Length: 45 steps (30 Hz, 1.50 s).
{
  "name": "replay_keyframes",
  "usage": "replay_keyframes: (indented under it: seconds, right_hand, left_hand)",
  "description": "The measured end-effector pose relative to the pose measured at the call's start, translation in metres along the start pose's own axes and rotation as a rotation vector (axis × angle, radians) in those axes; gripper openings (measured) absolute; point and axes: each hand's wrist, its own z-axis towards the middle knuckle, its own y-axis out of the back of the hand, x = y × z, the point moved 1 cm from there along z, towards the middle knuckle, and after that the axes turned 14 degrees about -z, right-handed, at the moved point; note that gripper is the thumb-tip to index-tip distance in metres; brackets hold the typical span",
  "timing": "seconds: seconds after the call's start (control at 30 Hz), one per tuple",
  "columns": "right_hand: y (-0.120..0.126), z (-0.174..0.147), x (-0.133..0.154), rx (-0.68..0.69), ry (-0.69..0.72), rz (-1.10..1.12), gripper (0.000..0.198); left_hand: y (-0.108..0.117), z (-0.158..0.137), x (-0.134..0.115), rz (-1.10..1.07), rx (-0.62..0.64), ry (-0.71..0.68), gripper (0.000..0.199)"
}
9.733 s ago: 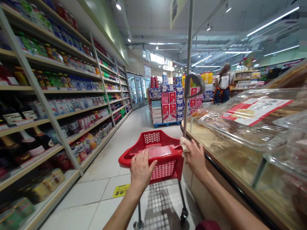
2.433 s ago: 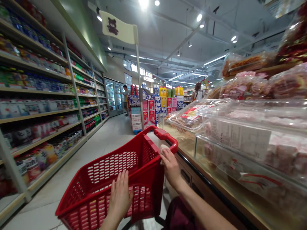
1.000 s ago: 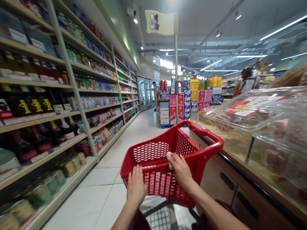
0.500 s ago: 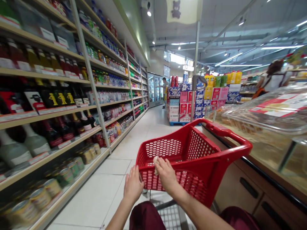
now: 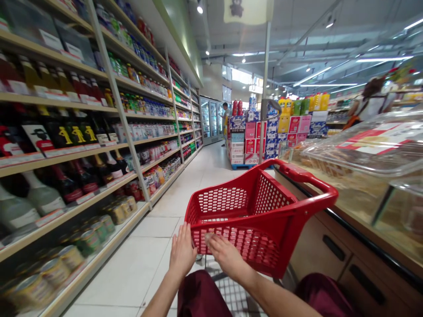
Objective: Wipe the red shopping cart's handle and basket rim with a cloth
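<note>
A red plastic shopping cart (image 5: 238,211) with a lattice-walled basket stands in front of me, its handle toward the right. My left hand (image 5: 183,250) lies against the basket's near left corner, fingers stretched out and close together. Beneath the fingers of my right hand (image 5: 228,255) is a small pale wad, which looks like a cloth (image 5: 208,238). My right hand is closed over it and presses it against the near side wall, below the rim. Most of the cloth is hidden by the fingers.
Shelves of bottles and cans (image 5: 99,145) run along the left. At right is a counter (image 5: 330,237) with clear plastic food packs (image 5: 370,145). Stacked drink boxes (image 5: 251,145) stand ahead. One person (image 5: 225,121) is in the aisle, another (image 5: 370,103) at far right.
My right hand has moved with the cloth from the basket's rim down onto its outer side wall. My left hand stays at the corner. The view has shifted slightly.
</note>
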Motion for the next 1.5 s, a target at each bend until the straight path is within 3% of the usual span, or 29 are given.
replay_keyframes:
  seconds: [0.07,0.23,0.43,0.6,0.77,0.93,1.1,1.3,1.43,1.5]
  right_hand:
    - [0.009,-0.012,-0.005,0.013,-0.019,0.001,0.037]
    - [0.039,-0.018,-0.038,-0.156,-0.198,-0.062,0.041]
    - [0.027,-0.055,-0.041,-0.088,-0.17,-0.068,0.032]
    - [0.052,-0.059,-0.064,-0.186,-0.261,-0.123,0.039]
    - [0.057,-0.069,-0.07,-0.091,-0.225,-0.11,0.035]
    - [0.072,-0.077,-0.083,-0.141,-0.364,-0.14,0.039]
    - [0.071,-0.099,-0.089,-0.003,-0.347,-0.095,0.037]
    - [0.095,-0.101,-0.111,-0.213,-0.479,-0.197,0.044]
    - [0.096,-0.109,-0.111,-0.052,-0.408,-0.138,0.04]
    - [0.1,-0.114,-0.112,-0.042,-0.406,-0.119,0.041]
  left_hand:
    - [-0.001,-0.001,-0.006,0.014,-0.028,-0.065,0.066]
    - [-0.002,0.004,-0.029,0.024,-0.073,-0.162,0.064]
    - [-0.015,0.01,-0.06,0.041,-0.029,-0.317,0.07]
    - [-0.021,0.013,-0.081,0.035,-0.019,-0.367,0.072]
    - [-0.022,0.013,-0.105,0.016,0.006,-0.454,0.073]
    - [-0.024,0.012,-0.119,0.006,-0.009,-0.465,0.07]
    - [-0.027,0.011,-0.128,0.015,-0.044,-0.521,0.072]
    - [-0.028,0.008,-0.144,0.002,-0.085,-0.56,0.069]
    - [-0.026,0.007,-0.154,-0.004,-0.046,-0.564,0.072]
    - [-0.026,0.007,-0.157,-0.005,-0.038,-0.573,0.073]
